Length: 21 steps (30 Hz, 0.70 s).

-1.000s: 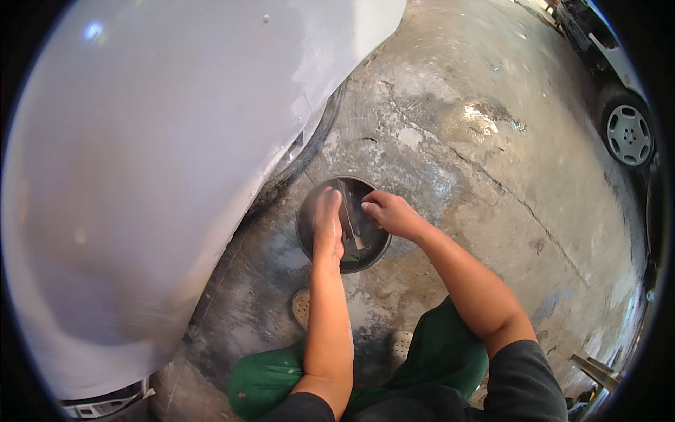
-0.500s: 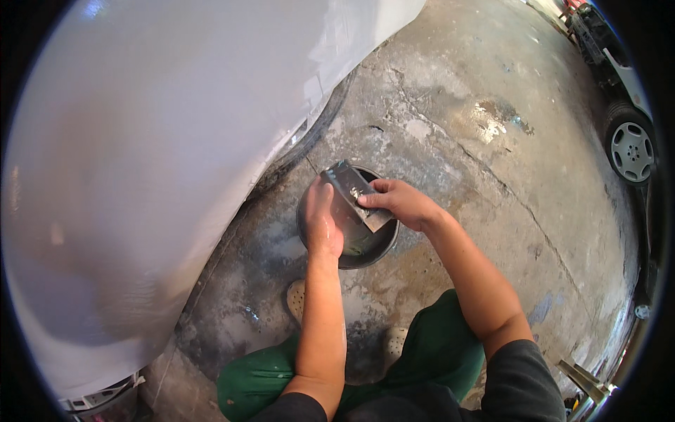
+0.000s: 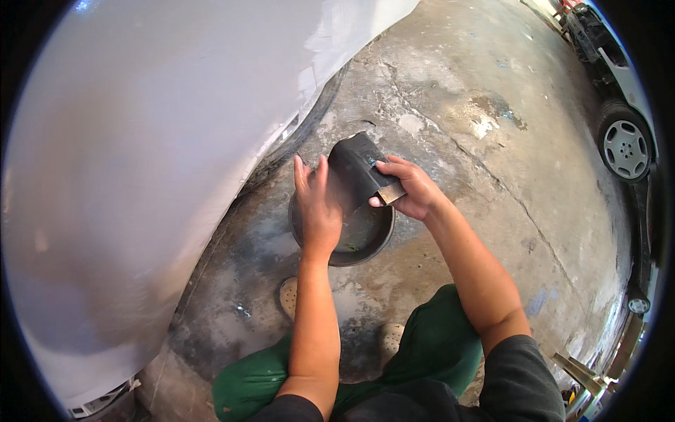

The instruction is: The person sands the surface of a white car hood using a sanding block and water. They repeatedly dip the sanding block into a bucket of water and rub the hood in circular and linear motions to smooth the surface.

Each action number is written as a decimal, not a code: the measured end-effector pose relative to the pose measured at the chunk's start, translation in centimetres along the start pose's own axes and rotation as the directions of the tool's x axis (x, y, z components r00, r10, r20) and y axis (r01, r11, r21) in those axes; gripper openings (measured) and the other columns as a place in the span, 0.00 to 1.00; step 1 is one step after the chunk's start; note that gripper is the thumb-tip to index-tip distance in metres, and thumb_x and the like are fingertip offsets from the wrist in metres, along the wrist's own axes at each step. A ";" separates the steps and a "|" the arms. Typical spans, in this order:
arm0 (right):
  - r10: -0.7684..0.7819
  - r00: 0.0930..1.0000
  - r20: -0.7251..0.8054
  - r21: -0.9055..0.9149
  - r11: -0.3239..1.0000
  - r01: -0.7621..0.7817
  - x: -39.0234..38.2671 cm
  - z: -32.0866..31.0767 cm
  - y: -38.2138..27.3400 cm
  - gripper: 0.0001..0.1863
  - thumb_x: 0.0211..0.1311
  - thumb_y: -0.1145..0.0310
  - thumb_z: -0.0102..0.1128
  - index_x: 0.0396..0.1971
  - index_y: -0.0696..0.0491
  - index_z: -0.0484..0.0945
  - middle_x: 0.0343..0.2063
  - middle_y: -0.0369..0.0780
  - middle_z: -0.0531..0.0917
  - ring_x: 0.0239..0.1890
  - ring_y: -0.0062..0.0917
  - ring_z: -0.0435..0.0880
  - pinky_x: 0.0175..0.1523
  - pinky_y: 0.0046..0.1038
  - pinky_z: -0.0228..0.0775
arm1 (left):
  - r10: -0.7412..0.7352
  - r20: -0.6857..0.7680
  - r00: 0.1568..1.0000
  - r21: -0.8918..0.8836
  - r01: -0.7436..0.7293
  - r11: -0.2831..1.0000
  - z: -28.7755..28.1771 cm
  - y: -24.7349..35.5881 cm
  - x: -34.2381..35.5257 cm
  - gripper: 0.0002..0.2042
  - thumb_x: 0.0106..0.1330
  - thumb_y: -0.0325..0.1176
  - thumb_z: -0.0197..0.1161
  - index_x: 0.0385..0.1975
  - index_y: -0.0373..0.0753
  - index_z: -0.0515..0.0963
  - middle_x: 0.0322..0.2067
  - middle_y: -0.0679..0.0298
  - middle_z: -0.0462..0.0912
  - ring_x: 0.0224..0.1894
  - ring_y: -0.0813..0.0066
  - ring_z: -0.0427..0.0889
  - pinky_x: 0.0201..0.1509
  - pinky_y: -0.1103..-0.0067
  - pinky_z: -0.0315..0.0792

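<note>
One dark, wet sheet of sandpaper [image 3: 357, 169] sits in our right hand [image 3: 411, 190], lifted just above the far rim of a round dark basin [image 3: 365, 246]. We clamp the sheet between thumb and fingers near its lower corner, where a small pale backing block shows under the fold; the rest of the sheet curls upward and away from us. Our left hand [image 3: 318, 207] hangs open beside it, fingers straight and spread a little, palm down over the left half of the basin and holding nothing. We cannot tell whether the left hand touches the basin's rim or hovers just above it.

Murky water lies in the bottom of the basin, which rests on the stained, cracked concrete floor [image 3: 457, 105]. Between the basin and us we see our green trousers [image 3: 422, 352] and two pale perforated clogs [image 3: 288, 295], knees bent in a squat. Just to the left rises a large white car body panel [image 3: 140, 155], its lower edge curving over a dark tyre near the basin. Well apart, at the upper right edge, stands another car with a silver alloy wheel [image 3: 624, 149].
</note>
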State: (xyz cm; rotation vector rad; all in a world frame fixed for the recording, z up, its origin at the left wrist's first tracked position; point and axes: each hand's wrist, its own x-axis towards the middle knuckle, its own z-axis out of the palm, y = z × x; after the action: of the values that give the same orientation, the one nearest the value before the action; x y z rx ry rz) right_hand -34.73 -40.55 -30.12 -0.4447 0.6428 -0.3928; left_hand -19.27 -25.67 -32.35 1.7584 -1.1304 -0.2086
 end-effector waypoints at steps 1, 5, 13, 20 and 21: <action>0.023 1.000 0.002 -0.041 0.999 -0.023 0.0 -0.2 0.0 0.44 0.74 0.69 0.61 0.77 0.64 0.42 0.60 0.54 0.75 0.46 0.38 0.88 0.44 0.45 0.90 | 0.014 0.023 1.000 0.013 -0.014 1.000 0.2 0.6 -0.1 0.37 0.60 0.10 0.58 0.71 0.47 0.74 0.81 0.49 0.49 0.83 0.46 0.45 0.81 0.58 0.56; 0.013 1.000 -0.006 -0.163 0.987 -0.014 0.2 -0.7 -0.3 0.31 0.80 0.57 0.52 0.71 0.63 0.59 0.53 0.50 0.81 0.42 0.37 0.89 0.40 0.38 0.88 | 0.182 0.059 0.982 0.190 -0.190 0.963 0.5 1.6 0.3 0.25 0.69 0.21 0.64 0.66 0.45 0.79 0.78 0.51 0.61 0.82 0.46 0.51 0.82 0.58 0.52; -0.519 0.846 -0.122 -0.574 0.732 0.367 -0.9 0.3 0.0 0.27 0.78 0.56 0.46 0.67 0.57 0.68 0.50 0.46 0.82 0.44 0.29 0.86 0.45 0.34 0.79 | -0.488 0.102 0.867 -0.522 0.464 0.715 0.2 -0.1 0.9 0.17 0.81 0.41 0.58 0.60 0.35 0.75 0.45 0.61 0.85 0.46 0.76 0.82 0.49 0.73 0.78; -0.617 0.696 0.366 -0.894 -0.024 0.448 -2.1 2.4 2.1 0.33 0.61 0.64 0.68 0.66 0.57 0.71 0.58 0.51 0.78 0.62 0.47 0.78 0.66 0.40 0.71 | -0.575 0.357 0.736 -0.800 0.559 0.219 1.2 1.1 0.7 0.15 0.80 0.48 0.59 0.50 0.42 0.74 0.36 0.69 0.78 0.37 0.79 0.78 0.42 0.76 0.76; -0.610 0.699 0.374 -0.902 -0.064 0.426 -2.1 2.5 2.4 0.34 0.60 0.64 0.69 0.66 0.57 0.71 0.59 0.51 0.77 0.63 0.47 0.77 0.66 0.41 0.71 | -0.567 0.369 0.737 -0.797 0.565 0.215 1.2 1.4 0.8 0.15 0.80 0.48 0.59 0.49 0.43 0.74 0.33 0.71 0.76 0.34 0.81 0.76 0.41 0.76 0.75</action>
State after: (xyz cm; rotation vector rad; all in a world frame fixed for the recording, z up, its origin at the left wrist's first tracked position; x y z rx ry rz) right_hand -34.12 -36.90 -28.54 -2.0734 0.8015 -0.7553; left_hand -20.40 -27.13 -31.55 1.0613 -0.1231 -1.0697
